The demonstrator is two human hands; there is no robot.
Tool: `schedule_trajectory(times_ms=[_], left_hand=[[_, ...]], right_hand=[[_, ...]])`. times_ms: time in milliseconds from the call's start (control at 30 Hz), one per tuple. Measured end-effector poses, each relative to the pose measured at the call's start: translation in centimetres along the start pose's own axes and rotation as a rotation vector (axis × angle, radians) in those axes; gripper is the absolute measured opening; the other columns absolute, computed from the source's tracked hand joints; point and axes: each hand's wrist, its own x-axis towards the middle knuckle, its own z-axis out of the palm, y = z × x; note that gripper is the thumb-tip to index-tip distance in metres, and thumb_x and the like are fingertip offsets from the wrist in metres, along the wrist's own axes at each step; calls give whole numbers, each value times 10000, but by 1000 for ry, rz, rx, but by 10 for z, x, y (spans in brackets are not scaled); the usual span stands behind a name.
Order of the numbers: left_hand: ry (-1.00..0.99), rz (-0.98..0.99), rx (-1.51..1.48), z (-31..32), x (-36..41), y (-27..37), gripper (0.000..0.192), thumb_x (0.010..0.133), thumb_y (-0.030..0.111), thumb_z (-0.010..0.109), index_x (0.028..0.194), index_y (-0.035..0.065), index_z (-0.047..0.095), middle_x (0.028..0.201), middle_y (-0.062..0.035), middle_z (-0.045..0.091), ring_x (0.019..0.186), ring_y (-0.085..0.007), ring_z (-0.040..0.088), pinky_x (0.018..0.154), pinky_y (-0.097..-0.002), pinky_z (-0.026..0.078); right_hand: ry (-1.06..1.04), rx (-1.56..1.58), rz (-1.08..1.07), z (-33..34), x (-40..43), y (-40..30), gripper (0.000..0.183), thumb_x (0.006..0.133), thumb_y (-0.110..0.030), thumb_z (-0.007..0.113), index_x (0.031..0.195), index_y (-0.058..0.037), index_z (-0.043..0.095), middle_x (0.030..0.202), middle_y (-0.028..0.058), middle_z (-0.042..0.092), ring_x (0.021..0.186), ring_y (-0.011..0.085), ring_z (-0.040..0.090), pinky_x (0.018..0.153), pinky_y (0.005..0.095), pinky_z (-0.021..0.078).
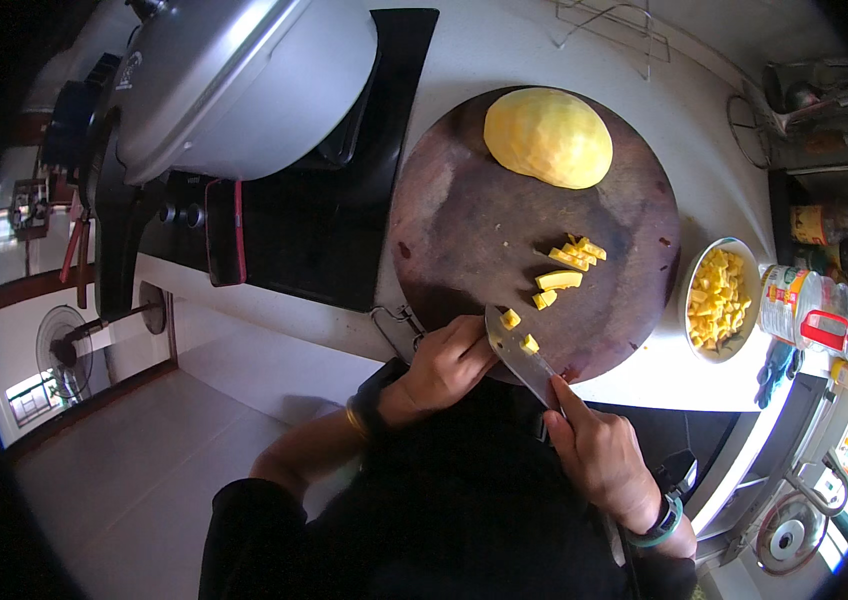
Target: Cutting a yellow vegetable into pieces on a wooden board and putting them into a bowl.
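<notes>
My right hand [604,457] grips the handle of a kitchen knife [520,352]. Its blade slants up and left over the near edge of a round, dark wooden chopping board [461,247]. Two small yellow cubes [510,319] are at the blade. My left hand [450,364] is beside the blade's tip, fingers bent; whether it pinches anything is hidden. Cut yellow strips [575,255] and a thicker slice [559,280] lie mid-board. At the far side rests a large, peeled yellow fruit or vegetable [548,139], its rounded side up.
Right of the board stands a bowl [688,319] of yellow dice, beside a clear plastic bottle [818,311] with a red handle. To the left, a large metal pot [266,97] stands over a black cooktop [311,247], with a phone [225,232] on its near edge. A wire rack [619,30] is behind.
</notes>
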Motion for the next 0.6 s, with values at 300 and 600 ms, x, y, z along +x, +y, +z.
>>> schedule_trajectory(times_ms=[300, 600], left_hand=[[5, 12, 17, 3, -1, 1, 236, 791, 24, 733, 1012, 1, 656, 1030, -107, 597, 909, -270, 647, 727, -349, 577], [64, -14, -17, 7, -4, 2, 329, 752, -37, 768, 1054, 14, 647, 1078, -112, 607, 923, -278, 654, 758, -363, 564]], right_hand=[[28, 11, -4, 8, 19, 5, 401, 987, -272, 596, 1245, 35, 603, 724, 258, 663, 659, 417, 683, 576, 470, 550], [53, 287, 111, 3, 6, 17, 437, 1002, -278, 587, 1305, 36, 578, 826, 262, 690, 818, 426, 704, 702, 453, 552]])
